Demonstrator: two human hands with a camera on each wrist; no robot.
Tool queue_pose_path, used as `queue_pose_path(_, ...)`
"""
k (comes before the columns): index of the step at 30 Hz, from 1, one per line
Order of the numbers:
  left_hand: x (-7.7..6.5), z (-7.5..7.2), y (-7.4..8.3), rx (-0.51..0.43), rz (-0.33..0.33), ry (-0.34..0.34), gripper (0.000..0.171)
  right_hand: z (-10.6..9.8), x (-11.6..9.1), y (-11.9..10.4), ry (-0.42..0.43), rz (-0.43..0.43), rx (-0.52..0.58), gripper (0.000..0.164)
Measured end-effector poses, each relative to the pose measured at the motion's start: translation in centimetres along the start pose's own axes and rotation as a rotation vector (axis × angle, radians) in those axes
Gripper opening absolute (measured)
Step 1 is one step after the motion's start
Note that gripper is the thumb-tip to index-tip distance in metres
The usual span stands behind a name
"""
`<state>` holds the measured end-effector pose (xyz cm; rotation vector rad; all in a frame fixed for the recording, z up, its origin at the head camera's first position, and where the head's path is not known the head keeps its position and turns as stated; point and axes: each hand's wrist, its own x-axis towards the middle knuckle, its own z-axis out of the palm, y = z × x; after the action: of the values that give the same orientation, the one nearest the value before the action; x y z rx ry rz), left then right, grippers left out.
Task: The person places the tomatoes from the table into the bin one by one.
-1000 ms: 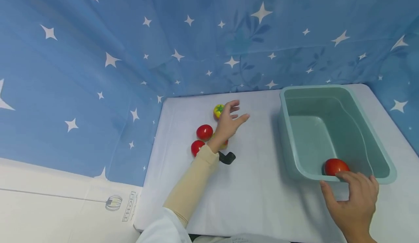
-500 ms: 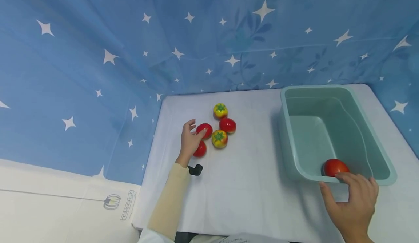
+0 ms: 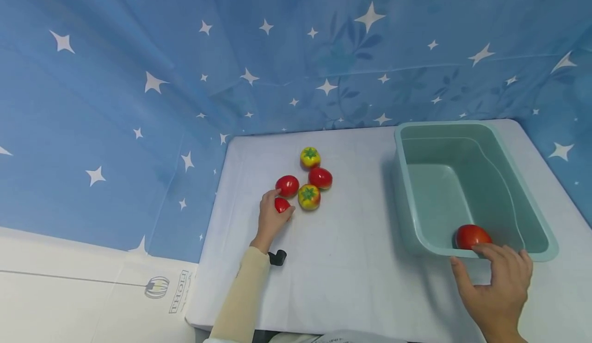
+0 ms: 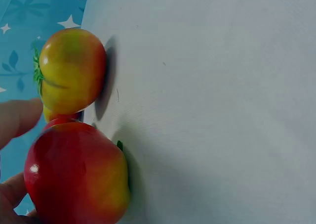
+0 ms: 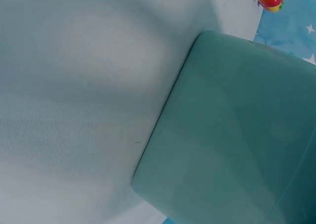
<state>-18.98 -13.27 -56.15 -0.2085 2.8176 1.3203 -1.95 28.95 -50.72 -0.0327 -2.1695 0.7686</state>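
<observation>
In the head view my left hand (image 3: pixel 270 217) reaches around a red-and-yellow tomato (image 3: pixel 281 205) with a glossy skin. The left wrist view has this tomato (image 4: pixel 79 174) large in front, fingers (image 4: pixel 14 190) beside it and the thumb raised a little apart. Just behind it lies a red tomato (image 3: pixel 287 185). To the right sit a yellow-red tomato (image 3: pixel 309 197) with a green leafy top and another red one. My right hand (image 3: pixel 501 286) holds the near rim of a pale green plastic bin (image 3: pixel 409 194), fingers over the edge, thumb outside. A red tomato (image 3: pixel 473 236) lies inside.
A second yellow-topped tomato (image 3: pixel 310 157) stands farthest back in the group. White cloth covers the table (image 3: pixel 351 261). A blue star-patterned curtain (image 3: pixel 296 55) hangs along the back and left. The bin's outer wall (image 5: pixel 237 135) fills much of the right wrist view.
My left hand has swung left from over the tomato group, then come down around the nearest left tomato. A red tomato it covered now shows at the right. The right hand has stayed put.
</observation>
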Motion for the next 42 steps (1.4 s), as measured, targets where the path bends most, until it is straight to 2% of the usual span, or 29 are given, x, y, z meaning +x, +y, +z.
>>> queue_pose_path(5, -0.4, 0.1, -0.3, 0.017, -0.008, 0.026, 0.068, 0.0, -0.1, 0.1, 0.000, -0.004, 0.001, 0.069)
queue_pose_path(14, -2.1, 0.2, -1.4, -0.052, -0.088, 0.031, 0.076, -0.2, 0.0, 0.1, -0.007, 0.008, -0.013, 0.065)
queue_pose_path(23, -2.9, 0.2, -1.8, -0.030, -0.050, 0.046, 0.077, -0.2, 0.0, 0.1, -0.003, -0.002, -0.006, 0.066)
queue_pose_path(31, -3.5, 0.3, -1.9, -0.040, -0.051, 0.010, 0.085, -0.2, -0.1, 0.2, -0.014, 0.011, -0.005, 0.065)
queue_pose_path(36, -3.5, 0.5, -1.7, -0.043, -0.043, 0.016, 0.085, -0.2, -0.2, 0.1, -0.013, 0.019, -0.005, 0.064)
queue_pose_path(42, -3.0, 0.3, -0.9, -0.106, -0.003, 0.027, 0.084, -0.2, 0.0, 0.1, 0.005, 0.000, 0.015, 0.067)
